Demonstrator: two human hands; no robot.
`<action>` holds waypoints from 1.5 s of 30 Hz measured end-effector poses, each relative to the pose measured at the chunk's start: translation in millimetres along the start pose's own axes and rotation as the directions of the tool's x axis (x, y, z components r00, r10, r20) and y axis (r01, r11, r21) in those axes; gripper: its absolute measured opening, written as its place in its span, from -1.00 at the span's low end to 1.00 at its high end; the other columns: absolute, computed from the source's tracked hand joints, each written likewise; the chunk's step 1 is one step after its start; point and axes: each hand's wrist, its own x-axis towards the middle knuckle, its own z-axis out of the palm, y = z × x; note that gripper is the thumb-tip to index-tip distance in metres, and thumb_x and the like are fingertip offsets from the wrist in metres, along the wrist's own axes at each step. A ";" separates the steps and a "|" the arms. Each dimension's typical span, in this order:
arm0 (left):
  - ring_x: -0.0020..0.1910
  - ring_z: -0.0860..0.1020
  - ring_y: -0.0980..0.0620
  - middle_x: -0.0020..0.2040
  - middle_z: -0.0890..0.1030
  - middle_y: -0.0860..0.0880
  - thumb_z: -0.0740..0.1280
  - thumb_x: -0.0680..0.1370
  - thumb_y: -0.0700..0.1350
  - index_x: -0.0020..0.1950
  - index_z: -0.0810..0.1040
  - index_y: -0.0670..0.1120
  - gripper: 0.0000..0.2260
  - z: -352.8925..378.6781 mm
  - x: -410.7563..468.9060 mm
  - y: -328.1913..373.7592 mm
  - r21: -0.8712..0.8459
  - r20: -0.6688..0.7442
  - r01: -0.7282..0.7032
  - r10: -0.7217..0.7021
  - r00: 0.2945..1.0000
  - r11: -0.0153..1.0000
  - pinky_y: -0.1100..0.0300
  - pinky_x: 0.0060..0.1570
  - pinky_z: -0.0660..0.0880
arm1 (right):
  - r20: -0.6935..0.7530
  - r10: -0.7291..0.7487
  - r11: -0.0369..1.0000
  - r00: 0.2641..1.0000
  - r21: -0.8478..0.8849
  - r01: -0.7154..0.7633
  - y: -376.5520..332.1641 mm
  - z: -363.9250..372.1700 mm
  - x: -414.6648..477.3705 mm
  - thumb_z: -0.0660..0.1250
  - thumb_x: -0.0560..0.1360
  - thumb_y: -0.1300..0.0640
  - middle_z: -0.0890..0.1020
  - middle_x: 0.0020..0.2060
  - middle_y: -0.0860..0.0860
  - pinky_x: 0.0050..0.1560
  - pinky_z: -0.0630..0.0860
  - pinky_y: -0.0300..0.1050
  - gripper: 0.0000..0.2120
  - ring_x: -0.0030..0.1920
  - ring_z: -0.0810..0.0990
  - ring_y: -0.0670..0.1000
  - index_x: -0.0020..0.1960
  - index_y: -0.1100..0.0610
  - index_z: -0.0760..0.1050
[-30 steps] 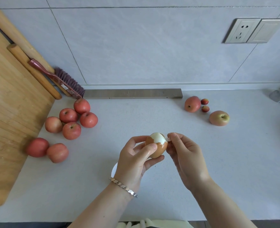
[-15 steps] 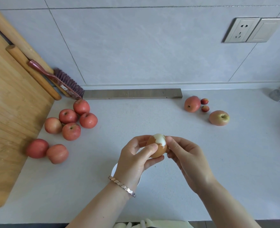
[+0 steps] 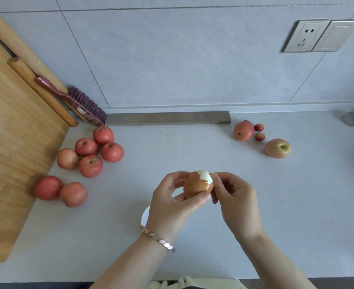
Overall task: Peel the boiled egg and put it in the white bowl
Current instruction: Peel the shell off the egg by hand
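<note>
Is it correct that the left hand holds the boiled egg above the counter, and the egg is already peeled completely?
Not quite. The left hand does hold the boiled egg above the counter, but the egg is peeled only at its top: the head view shows white there, while brown shell covers the rest. The right hand touches the peeled edge.
</note>
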 end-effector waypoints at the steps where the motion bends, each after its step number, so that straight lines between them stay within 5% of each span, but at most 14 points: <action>1: -0.27 0.68 0.14 -0.03 0.63 -0.03 0.52 0.07 -0.11 -0.07 0.56 -0.03 -0.56 0.1 0.6 -0.3 -0.027 -0.001 0.008 -0.008 1.000 1.000 0.17 -0.16 0.63 | 0.007 -0.005 1.000 1.000 -0.008 0.005 -0.2 0.0 -0.1 0.26 0.50 0.17 0.48 -0.64 -0.15 -0.47 0.31 -0.46 -0.78 -0.56 0.39 -0.19 -0.26 0.19 0.59; 6: -0.18 0.70 -0.06 0.01 0.64 -0.11 0.47 0.15 -0.13 -0.02 0.56 -0.09 -0.59 -2.6 3.3 3.0 -0.222 0.072 0.109 -0.095 0.993 0.969 0.25 -0.29 0.58 | 0.008 -0.019 1.000 1.000 0.015 0.019 -1.6 -1.6 0.4 0.24 0.51 0.19 0.49 -0.62 -0.11 -0.46 0.31 -0.44 -0.77 -0.55 0.39 -0.17 -0.27 0.19 0.57; 10: -0.19 0.70 -0.06 -0.16 0.71 -0.05 0.31 0.30 -0.16 0.01 0.51 -0.04 -0.71 -3.0 2.2 7.6 -0.351 0.156 0.227 -0.183 0.971 0.909 0.25 -0.44 0.54 | 0.038 0.070 0.985 0.997 0.157 -0.075 -3.3 -5.3 2.6 0.24 0.51 0.22 0.52 -0.57 -0.08 -0.41 0.40 -0.38 -0.79 -0.50 0.42 -0.14 -0.27 0.22 0.56; 14: -0.22 0.68 0.00 -0.18 0.70 -0.03 0.29 0.30 -0.07 -0.05 0.51 0.01 -0.76 -3.4 1.5 9.0 -0.404 0.199 0.334 -0.275 0.941 0.851 0.29 -0.50 0.45 | 0.198 0.227 0.801 0.954 0.519 -0.298 -4.8 -10.9 5.6 0.23 0.50 0.23 0.58 -0.45 -0.03 -0.36 0.49 -0.35 -0.82 -0.43 0.47 -0.12 -0.25 0.18 0.52; 20: -0.27 0.67 -0.03 -0.21 0.70 -0.08 0.36 0.33 -0.20 -0.03 0.53 -0.07 -0.77 -3.3 2.8 7.9 -0.447 0.197 0.349 -0.290 0.937 0.823 0.28 -0.45 0.52 | 0.275 0.249 0.698 0.929 0.614 -0.368 -6.4 -12.5 4.9 0.07 0.49 0.32 0.59 -0.43 0.05 -0.38 0.51 -0.29 -0.71 -0.43 0.52 -0.07 -0.19 0.25 0.56; 26: -0.28 0.68 -0.06 -0.29 0.69 -0.03 0.23 0.50 -0.21 0.06 0.51 -0.15 -0.83 -2.3 0.8 8.7 -0.460 0.166 0.310 -0.263 0.950 0.832 0.26 -0.43 0.55 | 0.249 0.233 0.782 0.940 0.527 -0.334 -4.2 -12.3 4.8 0.28 0.45 0.15 0.57 -0.42 0.02 -0.33 0.49 -0.29 -0.84 -0.40 0.50 -0.08 -0.23 0.21 0.56; 30: -0.24 0.68 -0.10 -0.26 0.71 -0.02 0.23 0.51 -0.20 0.02 0.52 -0.12 -0.87 0.0 -0.2 7.5 -0.419 0.124 0.258 -0.227 0.966 0.871 0.23 -0.41 0.55 | 0.193 0.179 0.907 0.965 0.347 -0.238 -2.6 -9.2 0.4 0.44 0.14 -0.03 0.54 -0.39 -0.04 -0.18 0.45 -0.24 -0.65 -0.38 0.45 -0.12 -0.13 0.12 0.62; 33: -0.21 0.69 -0.14 -0.18 0.71 -0.09 0.26 0.50 -0.20 0.00 0.52 -0.11 -0.89 1.3 -1.0 7.2 -0.398 0.106 0.227 -0.201 0.974 0.889 0.22 -0.36 0.57 | 0.166 0.143 0.937 0.976 0.296 -0.188 -2.6 -8.6 1.0 0.44 0.18 0.04 0.54 -0.50 -0.15 -0.31 0.44 -0.38 -0.66 -0.45 0.47 -0.21 -0.07 0.10 0.63; 36: -0.16 0.69 -0.14 -0.03 0.67 -0.20 0.44 0.30 -0.13 0.00 0.50 -0.12 -0.69 5.1 -3.6 8.6 -0.323 0.076 0.173 -0.156 0.985 0.931 0.21 -0.31 0.58 | 0.161 0.087 0.949 0.983 0.286 -0.131 -2.7 -8.4 0.8 0.42 0.28 0.14 0.59 -0.53 -0.14 -0.36 0.43 -0.45 -0.78 -0.46 0.51 -0.22 -0.07 0.14 0.63; 40: -0.21 0.70 -0.14 0.02 0.65 -0.25 0.51 0.10 -0.09 -0.05 0.49 -0.11 -0.53 8.9 -5.1 8.2 -0.223 -0.018 0.115 -0.122 0.992 0.968 0.19 -0.36 0.58 | 0.105 0.022 0.977 0.994 0.207 -0.044 0.6 -5.7 -3.4 0.41 0.19 -0.03 0.69 -0.17 0.19 -0.13 0.53 -0.23 -0.71 -0.18 0.62 0.10 -0.13 0.04 0.67; 45: -0.25 0.69 -0.17 -0.02 0.65 -0.27 0.46 0.33 -0.28 -0.05 0.46 -0.14 -0.72 11.4 -6.3 9.8 -0.206 -0.033 0.121 -0.130 0.991 0.971 0.18 -0.40 0.57 | 0.023 -0.034 0.977 0.999 0.210 0.028 -0.7 -4.3 -5.1 0.39 0.30 0.05 0.65 -0.26 0.03 -0.31 0.41 -0.43 -0.89 -0.40 0.51 -0.22 -0.22 0.03 0.66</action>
